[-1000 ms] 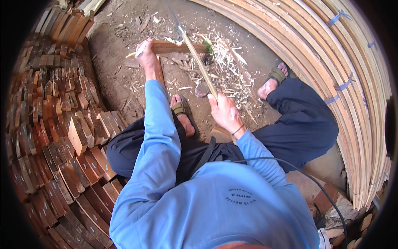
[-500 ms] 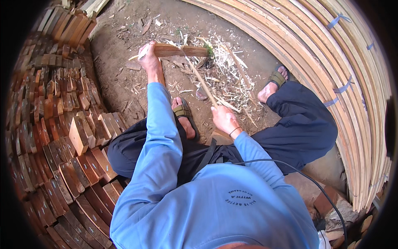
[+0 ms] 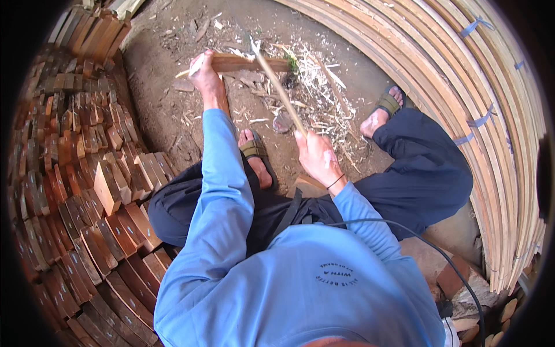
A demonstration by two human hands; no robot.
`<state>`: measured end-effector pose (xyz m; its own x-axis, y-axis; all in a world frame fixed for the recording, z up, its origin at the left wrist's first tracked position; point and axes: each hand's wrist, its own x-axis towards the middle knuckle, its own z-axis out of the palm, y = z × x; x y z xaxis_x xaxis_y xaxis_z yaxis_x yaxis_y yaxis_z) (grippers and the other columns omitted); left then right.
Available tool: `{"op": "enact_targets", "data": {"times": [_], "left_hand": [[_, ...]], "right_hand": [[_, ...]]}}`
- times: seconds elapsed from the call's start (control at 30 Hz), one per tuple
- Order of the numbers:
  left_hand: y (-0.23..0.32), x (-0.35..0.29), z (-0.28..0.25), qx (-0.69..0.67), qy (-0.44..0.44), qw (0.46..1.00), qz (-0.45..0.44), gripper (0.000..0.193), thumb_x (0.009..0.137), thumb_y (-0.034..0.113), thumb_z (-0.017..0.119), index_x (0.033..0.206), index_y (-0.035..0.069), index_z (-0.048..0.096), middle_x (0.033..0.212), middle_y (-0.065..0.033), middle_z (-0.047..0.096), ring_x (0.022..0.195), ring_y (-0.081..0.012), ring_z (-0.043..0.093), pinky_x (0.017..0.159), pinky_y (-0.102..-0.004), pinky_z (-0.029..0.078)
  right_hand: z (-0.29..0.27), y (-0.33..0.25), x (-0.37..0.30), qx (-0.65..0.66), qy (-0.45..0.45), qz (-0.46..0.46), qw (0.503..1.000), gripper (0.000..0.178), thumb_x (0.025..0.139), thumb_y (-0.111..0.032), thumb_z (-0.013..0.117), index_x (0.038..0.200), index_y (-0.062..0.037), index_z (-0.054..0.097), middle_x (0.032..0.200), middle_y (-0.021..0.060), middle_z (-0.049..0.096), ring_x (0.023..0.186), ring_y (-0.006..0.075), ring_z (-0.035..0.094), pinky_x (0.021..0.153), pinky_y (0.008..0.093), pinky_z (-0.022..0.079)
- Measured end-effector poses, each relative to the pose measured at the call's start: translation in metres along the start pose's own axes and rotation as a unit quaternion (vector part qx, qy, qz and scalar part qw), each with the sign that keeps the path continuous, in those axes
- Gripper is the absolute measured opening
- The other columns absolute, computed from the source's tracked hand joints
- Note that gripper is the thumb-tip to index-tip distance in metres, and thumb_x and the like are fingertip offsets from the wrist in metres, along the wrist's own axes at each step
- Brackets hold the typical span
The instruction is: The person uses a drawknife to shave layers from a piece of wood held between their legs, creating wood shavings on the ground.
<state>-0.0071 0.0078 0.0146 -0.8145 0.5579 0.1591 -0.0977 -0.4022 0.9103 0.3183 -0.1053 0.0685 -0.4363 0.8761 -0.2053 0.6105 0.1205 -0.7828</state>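
Head view: from where I stand, the piece of wood [image 3: 236,64] looks brown and fairly flat, a short length with a paler upper edge, lying crosswise over the dirt floor [image 3: 165,43] ahead of the left sandalled foot [image 3: 254,151], its right end beside a little green tuft [image 3: 292,62]. The left hand [image 3: 206,74] is closed round its left end, something pale poking out by the palm, while the right hand [image 3: 317,155] is closed round the near end of a long, straight, light-coloured handle [image 3: 280,91] that slants up across the wood. Pale shavings [image 3: 329,87] lie scattered thickly to the right; stacked wooden blocks [image 3: 75,196] crowd one side, and long boards [image 3: 399,40] with blue ties [image 3: 476,26] run down the other. The handle is blurred, and I can't tell whether its whitish far tip touches the wood; the left fingertips are tucked out of sight, and the stacks are cut off by the dark rim
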Motion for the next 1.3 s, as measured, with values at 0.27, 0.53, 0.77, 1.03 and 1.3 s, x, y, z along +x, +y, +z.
{"op": "enact_targets", "data": {"times": [0.27,0.53,0.77,1.03,1.3], "left_hand": [[0.0,0.004,0.004,0.007,0.003,1.0,-0.008,0.017,0.08,-0.004,0.069,0.096,-0.004,0.06,0.094,-0.0137,0.069,0.09,-0.0203,0.067,0.089,-0.0313,0.051],[0.0,0.001,0.006,-0.014,0.003,1.0,-0.001,0.018,0.08,0.002,0.071,0.095,-0.002,0.062,0.094,-0.0112,0.069,0.088,-0.0173,0.065,0.085,-0.0291,0.05],[-0.003,0.002,0.003,0.009,-0.001,1.0,-0.002,0.017,0.079,0.002,0.072,0.093,-0.001,0.062,0.091,-0.0086,0.068,0.087,-0.0155,0.064,0.085,-0.0283,0.049],[-0.004,0.003,0.0,0.008,0.0,1.0,0.0,0.015,0.081,0.002,0.071,0.094,-0.002,0.063,0.092,-0.0095,0.068,0.088,-0.0161,0.064,0.085,-0.0282,0.049],[-0.002,-0.011,-0.007,-0.015,0.006,1.0,-0.023,0.019,0.08,0.003,0.073,0.094,-0.001,0.061,0.091,-0.0092,0.068,0.087,-0.0162,0.064,0.085,-0.0283,0.049]], "right_hand": [[0.015,0.016,0.007,-0.012,-0.089,0.063,0.994,0.039,0.099,-0.028,0.051,0.084,0.0062,0.059,0.067,0.0277,0.057,0.069,0.0458,0.061,0.063,0.052,0.045],[0.017,0.019,0.006,-0.019,-0.098,0.064,0.993,0.036,0.098,-0.026,0.051,0.087,0.0068,0.061,0.071,0.03,0.059,0.069,0.0464,0.061,0.06,0.0519,0.045],[-0.002,-0.005,0.005,0.028,0.011,-0.009,1.0,0.031,0.098,-0.022,0.051,0.089,0.0059,0.061,0.062,0.026,0.056,0.067,0.0458,0.061,0.061,0.0514,0.046],[-0.013,-0.027,-0.001,0.003,-0.016,-0.011,1.0,0.034,0.096,-0.022,0.053,0.083,0.0079,0.061,0.066,0.0284,0.058,0.069,0.0462,0.061,0.066,0.0523,0.047],[0.0,0.008,0.003,0.003,-0.003,-0.016,1.0,0.032,0.095,-0.023,0.056,0.082,0.0062,0.06,0.069,0.0276,0.06,0.069,0.0458,0.062,0.06,0.0511,0.046]]}}
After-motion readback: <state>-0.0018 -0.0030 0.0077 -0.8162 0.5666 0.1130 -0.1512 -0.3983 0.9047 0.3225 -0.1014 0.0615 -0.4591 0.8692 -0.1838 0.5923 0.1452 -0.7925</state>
